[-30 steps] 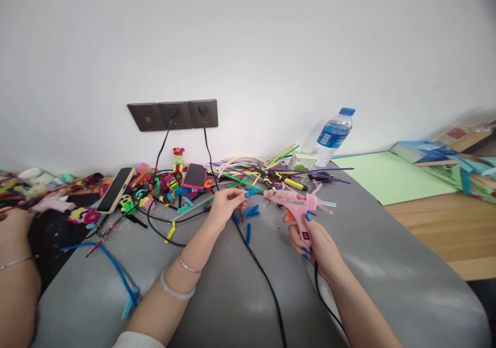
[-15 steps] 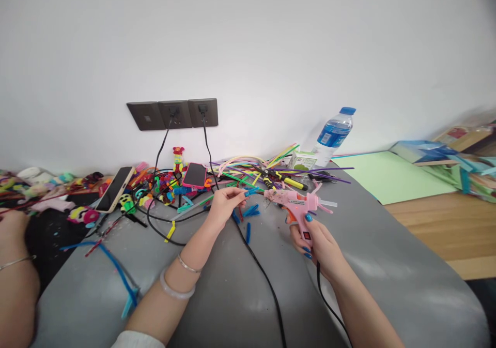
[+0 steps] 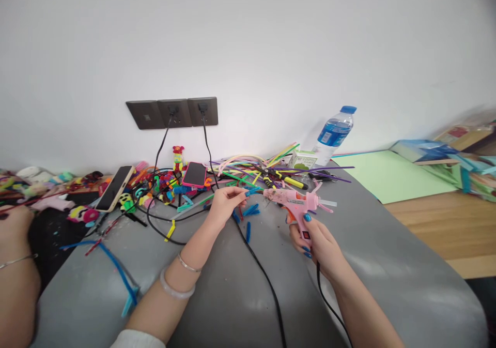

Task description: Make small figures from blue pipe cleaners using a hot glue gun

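My right hand (image 3: 315,239) is wrapped round the handle of a pink hot glue gun (image 3: 296,203), its nozzle pointing left and a clear glue stick (image 3: 329,203) jutting from the back. Between the pinched fingertips of my left hand (image 3: 227,203) is a short piece of blue pipe cleaner (image 3: 252,190). Its free end lies close to the nozzle; whether they touch I cannot tell. More short blue pipe cleaner pieces (image 3: 251,210) rest on the grey table (image 3: 248,296) just below, one of them (image 3: 248,231) lying apart beside the black cord.
Behind my hands lie loose pipe cleaners (image 3: 240,164), yellow-black pliers (image 3: 290,180), a pink-edged phone (image 3: 195,175) and a water bottle (image 3: 335,133). Black cords run from the wall sockets (image 3: 172,113) across the table. At far left is another person's arm (image 3: 17,275).
Both my hands, the glue gun and the blue piece stay almost where they were. The other person's hand at the left has shifted slightly.
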`<move>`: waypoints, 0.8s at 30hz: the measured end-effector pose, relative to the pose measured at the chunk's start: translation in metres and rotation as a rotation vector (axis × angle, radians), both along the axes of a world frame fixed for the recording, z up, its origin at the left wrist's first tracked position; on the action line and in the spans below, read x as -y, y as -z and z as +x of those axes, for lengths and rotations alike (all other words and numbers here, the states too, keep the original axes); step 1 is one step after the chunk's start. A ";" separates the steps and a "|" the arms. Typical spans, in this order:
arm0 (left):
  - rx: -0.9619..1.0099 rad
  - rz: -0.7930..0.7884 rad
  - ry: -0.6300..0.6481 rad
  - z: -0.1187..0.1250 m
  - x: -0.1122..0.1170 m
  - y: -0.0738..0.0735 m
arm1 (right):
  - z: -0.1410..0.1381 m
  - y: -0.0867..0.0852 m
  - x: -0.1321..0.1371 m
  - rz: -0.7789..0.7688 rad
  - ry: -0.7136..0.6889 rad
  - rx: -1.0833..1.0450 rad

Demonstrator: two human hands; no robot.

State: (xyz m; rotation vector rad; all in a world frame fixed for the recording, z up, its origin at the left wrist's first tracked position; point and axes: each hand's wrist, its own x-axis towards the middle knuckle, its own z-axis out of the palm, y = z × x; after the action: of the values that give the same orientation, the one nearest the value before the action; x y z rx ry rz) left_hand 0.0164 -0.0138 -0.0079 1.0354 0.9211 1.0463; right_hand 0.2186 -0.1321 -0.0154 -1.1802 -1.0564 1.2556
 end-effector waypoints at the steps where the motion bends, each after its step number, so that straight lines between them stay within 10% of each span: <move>1: 0.002 -0.001 -0.005 0.000 0.000 0.000 | 0.000 0.000 0.000 0.002 0.001 0.005; 24: 0.000 0.018 -0.014 0.000 -0.001 0.001 | 0.008 -0.010 0.005 0.012 0.023 0.194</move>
State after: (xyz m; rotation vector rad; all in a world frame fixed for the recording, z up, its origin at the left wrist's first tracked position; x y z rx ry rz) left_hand 0.0160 -0.0129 -0.0091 1.0449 0.9213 1.0681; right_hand 0.2264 -0.1374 -0.0054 -1.3219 -1.1870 1.1325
